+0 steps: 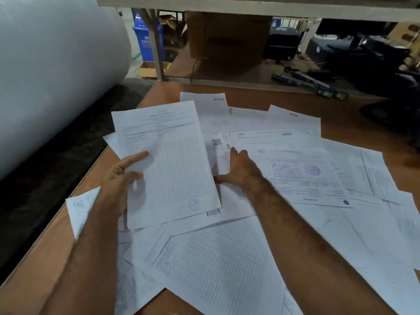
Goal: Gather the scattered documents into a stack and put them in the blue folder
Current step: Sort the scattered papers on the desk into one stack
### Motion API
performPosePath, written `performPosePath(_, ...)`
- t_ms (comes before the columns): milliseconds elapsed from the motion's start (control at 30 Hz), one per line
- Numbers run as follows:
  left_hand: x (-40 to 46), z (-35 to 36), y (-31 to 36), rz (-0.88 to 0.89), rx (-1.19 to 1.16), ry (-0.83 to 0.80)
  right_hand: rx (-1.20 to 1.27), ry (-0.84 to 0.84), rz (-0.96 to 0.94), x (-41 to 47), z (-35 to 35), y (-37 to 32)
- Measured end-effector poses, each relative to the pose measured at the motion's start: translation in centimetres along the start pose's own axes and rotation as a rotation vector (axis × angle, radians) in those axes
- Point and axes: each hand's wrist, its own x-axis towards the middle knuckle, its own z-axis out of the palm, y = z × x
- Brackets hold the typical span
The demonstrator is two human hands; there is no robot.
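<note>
Left hand, centre-left of frame, is clamped on a gridded form sheet: thumb lies on top near the sheet's left edge, fingers underneath, sheet lifted and tilted w/ its stamped corner toward the bottom. Right hand, just right of centre, rests palm-down on the loose paper, fingers spread flat and pressing a small slip w/ a QR code; it grips nothing that I can see, though the fingertips may be pinching an edge, hard to tell.

Around both hands the scattered documents cover most of the brown surface, overlapping at all angles. Right of centre lies an invoice w/ a blue round stamp, printed upside-down to the viewer. One sheet hangs over the surface's left edge. Upper left: a large white roll. Top centre, beyond the surface: a cardboard box and a blue bin.
</note>
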Motion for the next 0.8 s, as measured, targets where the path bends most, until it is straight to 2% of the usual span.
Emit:
performPosePath(167,-0.4,-2.1,0.5,-0.065,-0.021,0.038,0.072,-0.042,0.069,1.0,-0.5,0.9)
performPosePath(333,-1.5,-1.9,1.9,-0.011,-0.020,0.067,0.188,0.007,0.111,-0.1,-0.9,2.7)
performPosePath(533,-1.1,-1.1,2.2,-0.002,-0.043,0.022,0.285,-0.008,0.189,-1.0,-3.1,6.3)
performPosePath(600,-0.5,-0.8,2.0,-0.028,-0.052,0.003,0.225,0.002,0.092,-1.7,-3.4,6.6)
performPosePath(667,0.1,-0.3,2.0,-0.034,-0.069,-0.022,0.088,0.089,0.043,-2.7,-3.4,6.7)
performPosePath(733,0.3,0.6,2.2,-0.029,-0.079,-0.033,-0.027,0.163,0.106,-3.8,-3.2,7.3)
performPosePath(800,0.5,1.5,2.2,-0.026,-0.071,-0.060,-0.084,0.076,0.168,-4.8,-2.7,8.2)
